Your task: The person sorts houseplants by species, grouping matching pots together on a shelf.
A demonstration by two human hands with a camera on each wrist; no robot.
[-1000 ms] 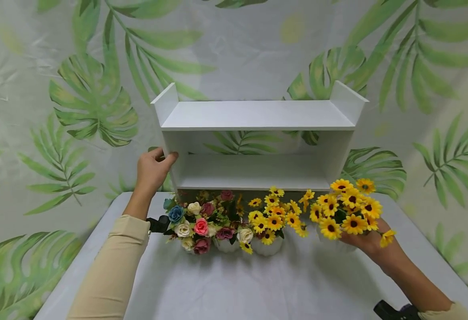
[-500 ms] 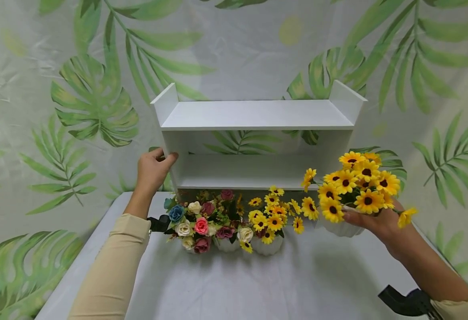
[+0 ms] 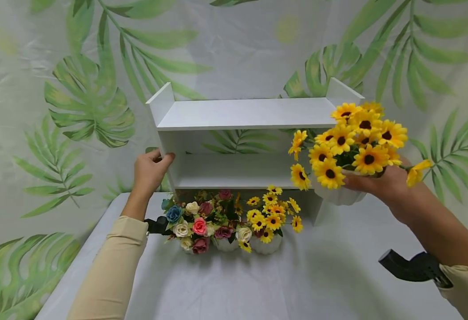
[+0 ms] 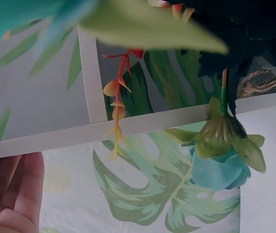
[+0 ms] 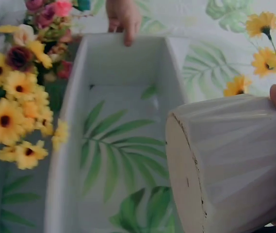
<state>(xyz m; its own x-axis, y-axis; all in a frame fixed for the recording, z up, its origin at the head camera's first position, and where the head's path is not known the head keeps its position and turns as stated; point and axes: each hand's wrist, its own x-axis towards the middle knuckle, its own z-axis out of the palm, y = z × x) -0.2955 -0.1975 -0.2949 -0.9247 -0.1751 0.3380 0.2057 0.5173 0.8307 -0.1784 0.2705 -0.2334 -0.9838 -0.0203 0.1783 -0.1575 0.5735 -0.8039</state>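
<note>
Your left hand (image 3: 148, 173) grips the left end panel of the shelf (image 3: 238, 114), the thumb at its front edge and the fingers behind. That panel looks thin, flat and stiff, so a pinch like yours should steady it without much force.

Next come the mixed roses (image 3: 198, 224), in front of the shelf's lower part, their heads crowded against one another. Just beside them the yellow bunch (image 3: 271, 218) stands on the table (image 3: 218, 289) in a pale container; stray stems here look springy and could snag on a neighbour.

Farther right is the pot (image 3: 339, 195) — raised off the table, in front of the shelf's right end. It is white and ridged, with a bare, rough-looking rim round the base (the right wrist view shows this best). It looks ceramic: likely rigid, fairly heavy for its size, and liable to chip if the base knocks a board. The glossy side may be slick, though the ridges should give your fingers some bite. Its blooms (image 3: 367, 133) seem light and bendy, spreading well past the rim; hold the body, not the stems.

Your right hand (image 3: 394, 186) does that, wrapped round the pot's side under the blooms — a sound place to hold, though you cannot see every finger.
</note>
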